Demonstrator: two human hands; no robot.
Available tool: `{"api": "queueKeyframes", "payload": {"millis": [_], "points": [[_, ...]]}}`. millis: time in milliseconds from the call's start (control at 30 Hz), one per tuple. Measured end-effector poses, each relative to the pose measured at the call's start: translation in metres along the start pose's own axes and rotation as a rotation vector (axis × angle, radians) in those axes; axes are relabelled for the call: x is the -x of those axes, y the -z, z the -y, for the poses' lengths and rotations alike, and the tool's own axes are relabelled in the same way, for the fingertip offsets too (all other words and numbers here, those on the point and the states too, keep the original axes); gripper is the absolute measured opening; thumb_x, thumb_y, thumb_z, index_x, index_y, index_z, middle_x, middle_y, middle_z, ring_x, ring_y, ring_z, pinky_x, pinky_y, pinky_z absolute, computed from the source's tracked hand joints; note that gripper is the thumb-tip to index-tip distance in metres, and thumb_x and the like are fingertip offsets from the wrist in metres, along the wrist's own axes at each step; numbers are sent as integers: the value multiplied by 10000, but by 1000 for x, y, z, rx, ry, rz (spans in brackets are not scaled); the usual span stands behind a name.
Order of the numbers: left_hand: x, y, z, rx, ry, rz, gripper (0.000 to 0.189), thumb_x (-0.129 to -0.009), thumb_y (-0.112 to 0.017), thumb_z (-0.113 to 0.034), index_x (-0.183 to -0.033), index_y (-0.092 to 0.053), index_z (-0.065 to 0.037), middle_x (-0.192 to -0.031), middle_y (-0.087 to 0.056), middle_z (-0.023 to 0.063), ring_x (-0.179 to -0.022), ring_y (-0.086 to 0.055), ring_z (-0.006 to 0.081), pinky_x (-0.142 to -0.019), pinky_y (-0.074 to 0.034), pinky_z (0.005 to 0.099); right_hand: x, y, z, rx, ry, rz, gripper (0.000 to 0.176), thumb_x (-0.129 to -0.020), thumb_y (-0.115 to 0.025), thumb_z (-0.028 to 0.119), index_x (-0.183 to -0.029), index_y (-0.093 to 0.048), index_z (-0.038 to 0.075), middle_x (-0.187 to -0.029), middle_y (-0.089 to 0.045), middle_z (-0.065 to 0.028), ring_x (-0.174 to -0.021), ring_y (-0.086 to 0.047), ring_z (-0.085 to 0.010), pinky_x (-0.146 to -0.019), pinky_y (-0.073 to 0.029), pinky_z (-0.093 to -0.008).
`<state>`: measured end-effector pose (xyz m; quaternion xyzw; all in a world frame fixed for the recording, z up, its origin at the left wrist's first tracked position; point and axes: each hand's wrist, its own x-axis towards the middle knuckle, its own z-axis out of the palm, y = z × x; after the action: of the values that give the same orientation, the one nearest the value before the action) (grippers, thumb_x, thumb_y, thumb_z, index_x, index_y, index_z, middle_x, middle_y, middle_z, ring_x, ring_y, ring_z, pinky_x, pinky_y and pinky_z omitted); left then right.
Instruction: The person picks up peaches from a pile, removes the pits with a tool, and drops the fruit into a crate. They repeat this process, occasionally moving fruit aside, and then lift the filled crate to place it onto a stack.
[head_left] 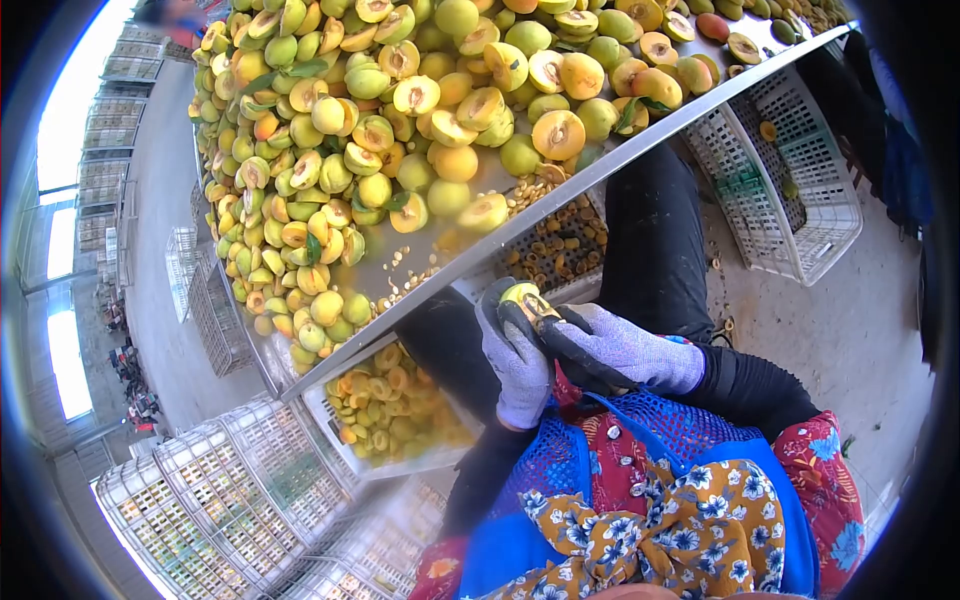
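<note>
Near the table's edge, my left hand (pixel 517 365), in a lilac glove with dark fingers, grips a greenish-yellow apricot (pixel 524 297). The fruit is cut open, and a brown hollow or stone shows on the side toward my right hand. Gloved the same way, my right hand (pixel 632 347) has its dark fingers closed against that apricot. Whether a small tool is also in those fingers is hidden. Above both hands, a heap of whole and halved apricots (pixel 375 135) covers the metal table (pixel 640 148). Pale kernels (pixel 528 193) lie along its rim.
Below the table stand a crate of apricot halves (pixel 392 400) on the left and a dark basket of stones or pieces (pixel 555 245) in the middle. A white plastic crate (pixel 775 185) rests at right. Stacked crates (pixel 230 490) fill the lower left.
</note>
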<state>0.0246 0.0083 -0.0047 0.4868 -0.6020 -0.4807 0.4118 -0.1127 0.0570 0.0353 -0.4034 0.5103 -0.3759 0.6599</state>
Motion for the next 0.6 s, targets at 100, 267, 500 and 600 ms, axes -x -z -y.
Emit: {"api": "queueKeyframes", "payload": {"millis": [100,267,500,600], "points": [[-5,2,-1,0,74,55,328,-1070,-387,-282,-1138,-538,1,-1046,-612,100,-940,-598,156,-833,-498,293,-3,-2,-24,460,246,-143,344,-1000,-486,305,-989,-501,-38,-763,-608,-243,-734,-619,-412,-639,-474,-480],[-7,-1,2,101,138,73,330,-1069,-384,-286,-1123,-544,-3,-1046,-611,99,-937,-600,157,-829,-499,289,8,-13,-14,544,75,-290,336,-991,-505,306,-982,-469,-28,-669,-598,-250,-619,-615,-432,-550,-467,-517],[-5,4,1,67,96,66,325,-1067,-371,-271,-1109,-542,1,-1007,-622,128,-895,-614,177,-825,-504,294,-2,-13,-45,551,245,-267,379,-993,-503,347,-953,-499,-30,-677,-594,-245,-624,-628,-400,-574,-489,-492],[-2,3,6,46,31,44,291,-1060,-381,-233,-1107,-537,8,-975,-625,126,-864,-614,181,-806,-503,298,1,-4,-28,65,65,-59,420,-999,-500,409,-948,-528,-7,-652,-573,-155,-527,-589,-282,-513,-489,-417]]}}
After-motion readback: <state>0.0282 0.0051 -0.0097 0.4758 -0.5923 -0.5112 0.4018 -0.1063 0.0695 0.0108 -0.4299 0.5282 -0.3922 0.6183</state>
